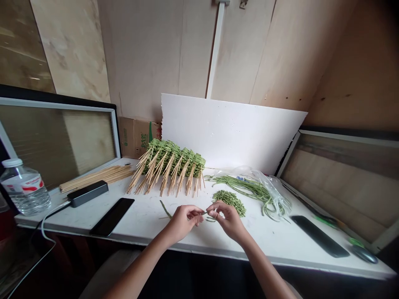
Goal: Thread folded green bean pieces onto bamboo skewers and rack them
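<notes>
My left hand (184, 221) and my right hand (228, 217) meet low over the white table, fingertips almost touching. A short piece of green bean (205, 213) is pinched between the fingers of both. Just left of my left hand lies a longer green bean length (165, 209) with a thin pale stick near it; the hand hides their near ends. A few loose cut pieces (211, 220) rest under my right hand. Behind that hand is a heap of cut bean pieces (230, 200). Farther back, many bean-threaded skewers (174, 160) are stacked in rows, bare stick ends facing me.
Uncut long beans (249, 187) lie beside a clear plastic bag (271, 189) at the right. Bare skewers (102, 176), a black box (88, 193), a phone (112, 216) and a water bottle (25, 187) occupy the left. A dark flat object (319, 236) lies near the right edge.
</notes>
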`<state>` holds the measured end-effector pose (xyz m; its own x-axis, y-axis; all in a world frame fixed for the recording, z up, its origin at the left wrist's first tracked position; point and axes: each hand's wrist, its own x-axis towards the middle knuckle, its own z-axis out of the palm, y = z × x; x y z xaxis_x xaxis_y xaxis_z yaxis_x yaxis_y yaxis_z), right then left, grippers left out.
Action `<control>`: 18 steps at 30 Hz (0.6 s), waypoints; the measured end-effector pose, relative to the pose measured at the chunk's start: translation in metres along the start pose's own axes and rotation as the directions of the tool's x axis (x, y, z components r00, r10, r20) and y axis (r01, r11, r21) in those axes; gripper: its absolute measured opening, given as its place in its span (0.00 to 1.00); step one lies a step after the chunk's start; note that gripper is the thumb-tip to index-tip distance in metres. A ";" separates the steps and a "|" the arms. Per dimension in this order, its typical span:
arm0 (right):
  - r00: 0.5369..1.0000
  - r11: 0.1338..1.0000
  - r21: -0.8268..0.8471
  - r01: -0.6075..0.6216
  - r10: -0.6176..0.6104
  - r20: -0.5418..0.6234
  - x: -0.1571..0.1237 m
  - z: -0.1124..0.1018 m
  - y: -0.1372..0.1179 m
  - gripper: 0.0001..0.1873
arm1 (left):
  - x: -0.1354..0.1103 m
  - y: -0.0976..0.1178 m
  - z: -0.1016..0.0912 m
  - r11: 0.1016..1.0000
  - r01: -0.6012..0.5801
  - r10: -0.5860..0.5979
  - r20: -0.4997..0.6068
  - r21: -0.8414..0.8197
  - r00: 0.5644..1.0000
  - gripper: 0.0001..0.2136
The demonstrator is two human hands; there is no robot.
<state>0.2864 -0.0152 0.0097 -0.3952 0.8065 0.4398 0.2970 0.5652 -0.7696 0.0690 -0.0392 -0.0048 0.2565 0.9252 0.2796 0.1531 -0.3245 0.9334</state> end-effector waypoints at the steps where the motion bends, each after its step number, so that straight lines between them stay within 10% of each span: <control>1: 1.000 1.000 -0.001 -0.005 0.005 -0.007 0.000 -0.003 0.001 0.13 | 0.000 0.000 -0.001 0.999 -0.013 0.013 -0.008 0.033 1.000 0.12; 18: 0.964 0.967 -0.018 0.253 -0.254 -0.077 -0.004 0.015 -0.014 0.12 | -0.008 0.017 0.002 0.900 -0.284 0.283 0.054 0.332 0.958 0.13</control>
<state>0.2704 -0.0296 0.0117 -0.3894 0.6476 0.6549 0.2032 0.7540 -0.6247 0.0715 -0.0523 0.0087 0.3401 0.7837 0.5198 0.3814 -0.6202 0.6855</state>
